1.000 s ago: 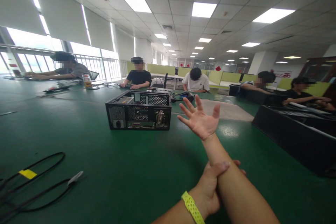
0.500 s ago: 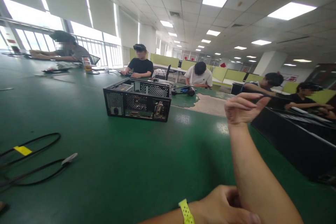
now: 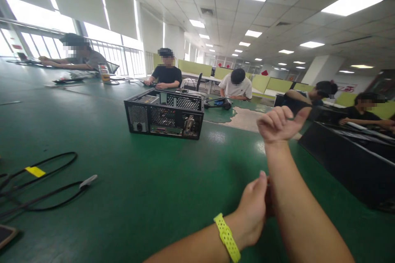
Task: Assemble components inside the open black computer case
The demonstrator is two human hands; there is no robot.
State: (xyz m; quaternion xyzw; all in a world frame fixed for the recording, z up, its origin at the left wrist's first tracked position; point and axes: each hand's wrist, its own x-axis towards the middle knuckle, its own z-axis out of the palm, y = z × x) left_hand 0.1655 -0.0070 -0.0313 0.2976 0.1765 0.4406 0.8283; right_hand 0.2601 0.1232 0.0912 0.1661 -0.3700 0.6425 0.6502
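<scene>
My right hand (image 3: 279, 123) is raised in the air on the right. Its fingers are loosely curled and the thumb stands apart, with nothing in it. Below it, my left hand (image 3: 254, 207) is close against the inner side of my right forearm (image 3: 288, 197); I cannot tell whether it touches. The left thumb points up, and the fingertips are partly hidden behind that forearm. A yellow-green perforated band (image 3: 226, 236) is around my left wrist. Beyond my hands, an open black computer case (image 3: 163, 117) lies on the green table (image 3: 173, 181), its rear ports facing me.
Black cables (image 3: 49, 162) with a yellow tag lie on the left. A dark flat object (image 3: 6, 235) shows at the lower left edge. A large black case (image 3: 342, 164) stands on the right. Several people sit farther off, and a bottle (image 3: 104, 74) stands at the far left.
My left hand has moved up along my right forearm, and its thumb now points up. The fingers of my right hand have curled in more. The view has shifted slightly.
</scene>
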